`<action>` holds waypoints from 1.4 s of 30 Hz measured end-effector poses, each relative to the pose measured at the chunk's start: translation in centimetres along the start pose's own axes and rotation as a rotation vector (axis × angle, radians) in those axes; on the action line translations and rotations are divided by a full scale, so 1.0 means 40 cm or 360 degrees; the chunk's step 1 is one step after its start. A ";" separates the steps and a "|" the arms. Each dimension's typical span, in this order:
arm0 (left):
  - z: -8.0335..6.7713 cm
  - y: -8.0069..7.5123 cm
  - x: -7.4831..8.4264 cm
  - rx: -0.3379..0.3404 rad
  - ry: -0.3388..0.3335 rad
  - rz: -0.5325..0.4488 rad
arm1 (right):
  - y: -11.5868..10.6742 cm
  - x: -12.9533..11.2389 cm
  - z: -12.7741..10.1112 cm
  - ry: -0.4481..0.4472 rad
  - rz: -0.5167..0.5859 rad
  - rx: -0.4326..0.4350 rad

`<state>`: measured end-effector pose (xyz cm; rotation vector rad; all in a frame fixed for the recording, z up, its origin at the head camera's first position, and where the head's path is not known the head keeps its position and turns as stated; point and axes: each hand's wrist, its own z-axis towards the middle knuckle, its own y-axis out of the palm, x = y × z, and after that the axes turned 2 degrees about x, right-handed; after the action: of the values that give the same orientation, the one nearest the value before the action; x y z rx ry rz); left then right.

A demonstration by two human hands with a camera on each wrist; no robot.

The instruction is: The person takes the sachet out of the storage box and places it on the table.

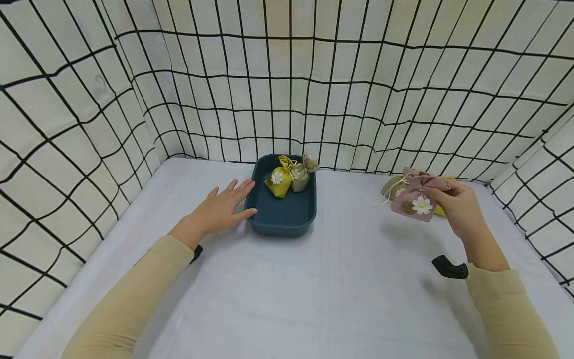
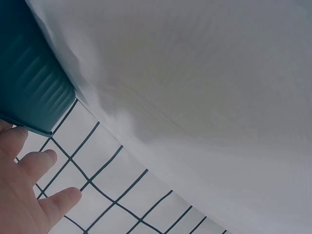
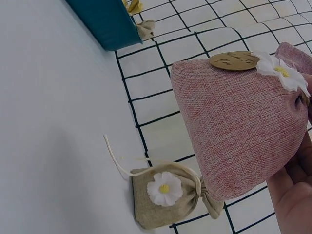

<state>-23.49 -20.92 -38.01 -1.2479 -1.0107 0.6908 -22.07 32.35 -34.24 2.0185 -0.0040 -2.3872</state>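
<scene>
Holding the pink pouch (image 1: 414, 200) by its gathered top, my right hand (image 1: 457, 207) keeps it above the white table (image 1: 336, 289), near an olive pouch (image 3: 168, 197) lying there. My left hand (image 1: 219, 209) rests flat, fingers straight, touching the blue tray (image 1: 280, 219) with two pouches inside.

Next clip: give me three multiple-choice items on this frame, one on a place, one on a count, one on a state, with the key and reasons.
1. Where is the yellow pouch?
A. in the blue tray
B. on the table beside it
C. in a hand

2. How many pouches lie in the tray?
A. one
B. two
C. four

3. What is the right hand doing?
A. resting flat
B. holding the pink pouch
C. gripping the tray

Key: 1 A, it sits inside the tray walls; 2 B, the yellow one and a beige pouch; 3 B, fingers pinch its gathered top, lifted off the table.
</scene>
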 end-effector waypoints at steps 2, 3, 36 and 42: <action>-0.001 0.000 0.000 -0.0004 -0.0001 -0.0001 | -0.011 0.002 -0.002 -0.0005 0.0037 0.0012; -0.001 0.001 0.000 -0.0006 -0.0001 -0.0001 | -0.016 0.003 -0.004 -0.0015 0.0053 0.0012; 0.006 0.002 -0.003 -0.0007 0.0000 -0.0029 | -0.157 0.017 -0.034 0.0078 0.0197 0.0419; 0.004 -0.003 0.003 -0.0017 -0.0014 -0.0056 | -0.178 0.020 -0.037 0.0203 0.0163 0.0547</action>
<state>-23.59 -20.79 -37.88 -1.2346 -1.0422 0.6649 -20.81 39.46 -35.36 2.2396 -0.5378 -2.3199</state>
